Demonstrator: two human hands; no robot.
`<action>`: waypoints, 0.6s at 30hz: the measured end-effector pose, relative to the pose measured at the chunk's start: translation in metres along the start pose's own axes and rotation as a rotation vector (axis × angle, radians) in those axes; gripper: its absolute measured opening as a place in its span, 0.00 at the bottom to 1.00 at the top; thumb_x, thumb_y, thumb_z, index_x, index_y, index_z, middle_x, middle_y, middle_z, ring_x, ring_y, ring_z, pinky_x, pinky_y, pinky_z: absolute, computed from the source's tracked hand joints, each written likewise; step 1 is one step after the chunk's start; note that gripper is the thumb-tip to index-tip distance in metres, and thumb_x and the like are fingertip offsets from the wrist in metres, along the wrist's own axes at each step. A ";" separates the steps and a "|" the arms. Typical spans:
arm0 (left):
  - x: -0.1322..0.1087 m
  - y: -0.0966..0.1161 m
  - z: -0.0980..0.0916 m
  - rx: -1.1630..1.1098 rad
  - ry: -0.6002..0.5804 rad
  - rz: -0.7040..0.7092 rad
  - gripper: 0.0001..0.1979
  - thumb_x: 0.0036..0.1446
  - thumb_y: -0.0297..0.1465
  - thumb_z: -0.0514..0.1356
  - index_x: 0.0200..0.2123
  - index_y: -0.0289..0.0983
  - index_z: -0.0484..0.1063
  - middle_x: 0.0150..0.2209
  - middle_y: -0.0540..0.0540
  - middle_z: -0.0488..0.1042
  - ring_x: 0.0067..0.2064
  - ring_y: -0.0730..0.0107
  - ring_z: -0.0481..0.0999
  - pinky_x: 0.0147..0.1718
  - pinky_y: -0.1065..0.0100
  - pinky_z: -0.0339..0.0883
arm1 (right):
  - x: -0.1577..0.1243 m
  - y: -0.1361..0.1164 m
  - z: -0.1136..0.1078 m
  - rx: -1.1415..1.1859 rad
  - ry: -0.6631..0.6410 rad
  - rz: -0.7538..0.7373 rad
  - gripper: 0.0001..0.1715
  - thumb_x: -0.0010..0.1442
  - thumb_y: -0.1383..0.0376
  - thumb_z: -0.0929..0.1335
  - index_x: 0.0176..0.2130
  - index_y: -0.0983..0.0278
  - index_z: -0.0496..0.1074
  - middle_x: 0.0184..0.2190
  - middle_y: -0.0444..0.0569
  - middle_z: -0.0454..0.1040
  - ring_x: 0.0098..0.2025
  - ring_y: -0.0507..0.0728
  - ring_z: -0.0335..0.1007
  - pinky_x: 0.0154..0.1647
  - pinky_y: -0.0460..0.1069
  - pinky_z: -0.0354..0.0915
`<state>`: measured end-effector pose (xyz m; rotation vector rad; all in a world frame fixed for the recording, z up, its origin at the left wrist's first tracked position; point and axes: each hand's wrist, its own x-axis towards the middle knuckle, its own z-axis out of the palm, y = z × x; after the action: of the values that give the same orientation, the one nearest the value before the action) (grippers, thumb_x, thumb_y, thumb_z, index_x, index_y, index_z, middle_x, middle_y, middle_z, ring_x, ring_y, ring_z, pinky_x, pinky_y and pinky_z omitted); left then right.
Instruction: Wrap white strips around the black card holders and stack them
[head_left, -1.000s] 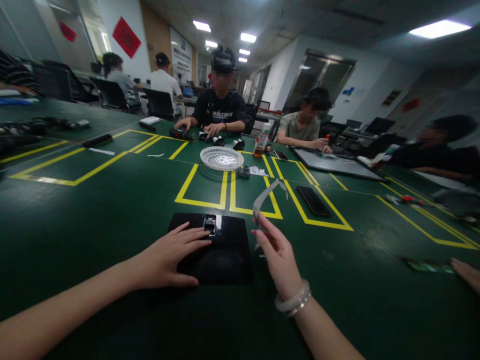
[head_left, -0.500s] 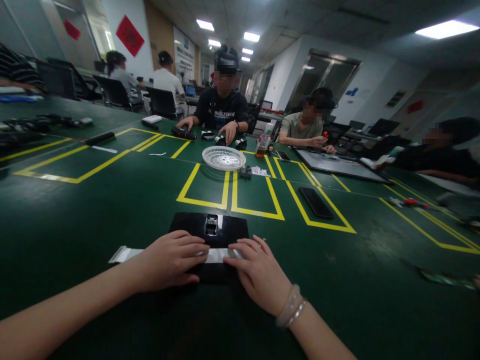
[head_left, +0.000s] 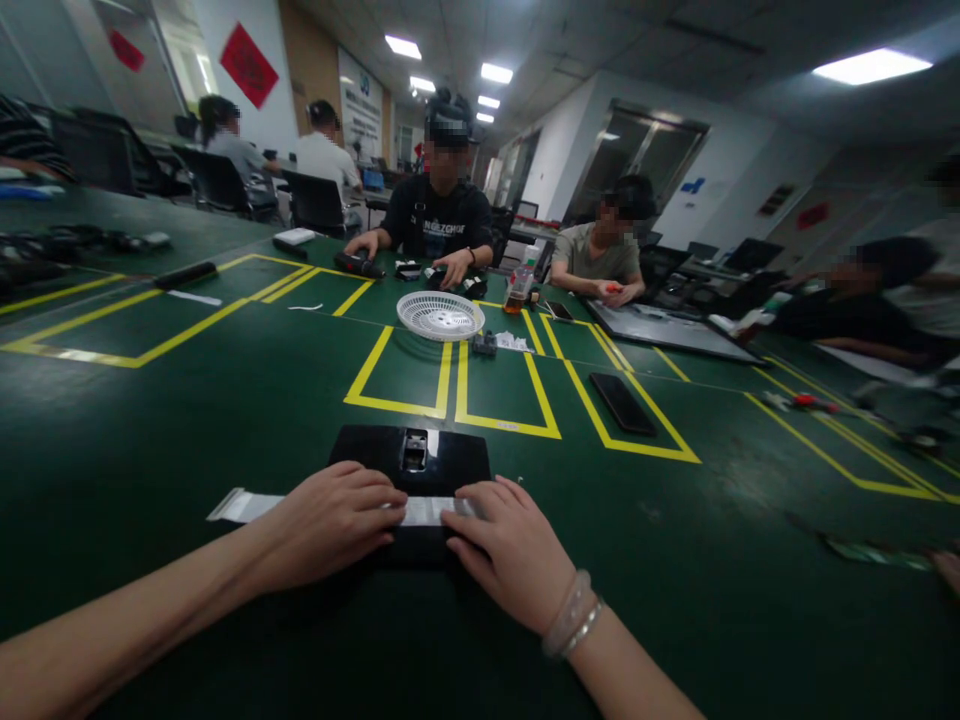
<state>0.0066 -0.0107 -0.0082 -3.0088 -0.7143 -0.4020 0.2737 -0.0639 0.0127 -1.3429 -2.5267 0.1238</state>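
Note:
A glossy black plate [head_left: 457, 460] lies flat on the green table in front of me. A square socket [head_left: 415, 451] shows in its far half. Across the plate runs a pale, shiny flat strip [head_left: 424, 512], whose left end sticks out past the plate onto the table. My left hand [head_left: 337, 520] rests on the strip from the left, fingers stretched out. From the right, my right hand [head_left: 510, 545] lies on it with extended fingers, bracelets at the wrist. Both hands cover parts of the strip and plate, and the strip's right end is hidden.
Beyond the plate are yellow tape outlines, a white round basket [head_left: 440, 332], a small grey part [head_left: 484, 344] and a black phone [head_left: 622, 403]. A bottle [head_left: 519, 288] stands farther back. Several people sit around the table, one with a hand near a power drill [head_left: 360, 264].
The view has shifted slightly, so everything appears a little farther left. My hands stay on the strip with almost the same pose; the right thumb is tucked slightly closer to the plate.

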 end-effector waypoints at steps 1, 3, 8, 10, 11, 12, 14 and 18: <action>-0.001 0.000 0.001 -0.009 0.003 -0.015 0.18 0.61 0.29 0.63 0.54 0.41 0.72 0.57 0.46 0.70 0.54 0.54 0.71 0.53 0.54 0.66 | 0.000 0.000 0.000 0.007 0.000 0.005 0.14 0.65 0.61 0.68 0.50 0.52 0.75 0.52 0.47 0.73 0.55 0.61 0.66 0.63 0.62 0.55; -0.003 0.001 0.002 -0.023 -0.008 -0.054 0.24 0.59 0.34 0.67 0.58 0.43 0.69 0.64 0.44 0.62 0.60 0.49 0.65 0.58 0.48 0.62 | 0.000 0.003 0.000 0.045 0.014 0.004 0.14 0.64 0.59 0.68 0.50 0.52 0.75 0.54 0.48 0.72 0.57 0.61 0.66 0.63 0.63 0.55; -0.005 -0.001 0.003 -0.099 -0.062 -0.126 0.31 0.61 0.40 0.65 0.65 0.44 0.61 0.68 0.44 0.53 0.65 0.45 0.59 0.61 0.43 0.58 | 0.014 0.064 0.001 0.206 0.244 0.283 0.22 0.65 0.53 0.64 0.55 0.56 0.72 0.57 0.51 0.71 0.59 0.60 0.65 0.61 0.59 0.61; -0.004 -0.002 0.002 -0.130 -0.075 -0.136 0.30 0.61 0.40 0.65 0.64 0.45 0.62 0.68 0.44 0.54 0.65 0.45 0.59 0.61 0.43 0.57 | 0.021 0.111 -0.004 0.164 0.352 0.561 0.27 0.65 0.51 0.62 0.58 0.59 0.69 0.56 0.52 0.72 0.58 0.61 0.67 0.58 0.57 0.64; -0.003 -0.002 0.001 -0.141 -0.076 -0.144 0.30 0.61 0.40 0.65 0.64 0.45 0.62 0.68 0.44 0.54 0.65 0.45 0.59 0.62 0.43 0.57 | 0.024 0.137 -0.009 0.131 0.371 0.640 0.29 0.65 0.51 0.62 0.59 0.62 0.68 0.56 0.56 0.71 0.58 0.63 0.67 0.58 0.59 0.64; -0.002 -0.001 0.001 -0.149 -0.074 -0.151 0.30 0.60 0.40 0.65 0.64 0.45 0.63 0.67 0.44 0.55 0.65 0.45 0.59 0.62 0.44 0.56 | 0.025 0.162 -0.016 0.088 0.382 0.721 0.31 0.63 0.50 0.63 0.60 0.63 0.67 0.58 0.58 0.70 0.60 0.65 0.65 0.59 0.61 0.62; -0.002 -0.001 0.000 -0.161 -0.065 -0.162 0.31 0.60 0.39 0.66 0.64 0.46 0.63 0.67 0.44 0.55 0.65 0.45 0.58 0.63 0.45 0.55 | 0.023 0.208 -0.032 -0.027 0.400 0.897 0.38 0.58 0.49 0.66 0.62 0.64 0.64 0.63 0.61 0.62 0.65 0.72 0.56 0.63 0.67 0.54; -0.001 -0.001 -0.002 -0.186 -0.097 -0.171 0.31 0.60 0.39 0.65 0.65 0.46 0.62 0.68 0.44 0.54 0.65 0.45 0.58 0.63 0.45 0.54 | 0.008 0.274 -0.056 -0.157 0.307 1.191 0.51 0.52 0.43 0.70 0.61 0.73 0.62 0.57 0.74 0.66 0.59 0.79 0.64 0.56 0.69 0.62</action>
<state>0.0054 -0.0106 -0.0066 -3.1696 -1.0010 -0.3473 0.5042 0.0939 0.0120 -2.4919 -1.2294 -0.0531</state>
